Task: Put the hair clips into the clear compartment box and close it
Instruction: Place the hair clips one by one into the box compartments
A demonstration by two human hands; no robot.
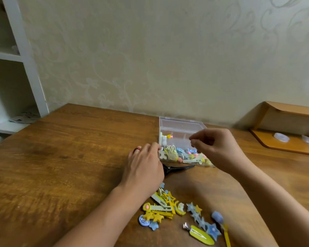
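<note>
Midway through sorting: clear plastic compartment box (181,129), lid up and part-filled, under loosely curled, seemingly empty right hand (216,147); left hand (144,166) steadying its corner; pastel hair clips (168,207) loose below both.

The light is soft and even, with weak shadows under the hands. The picture is a little blurred, and its edges bend from the wide lens.

the compartment box (181,129) sits at the back of the bench (70,157), loose hair clips (168,205) lie before it, nearer the person.
</note>
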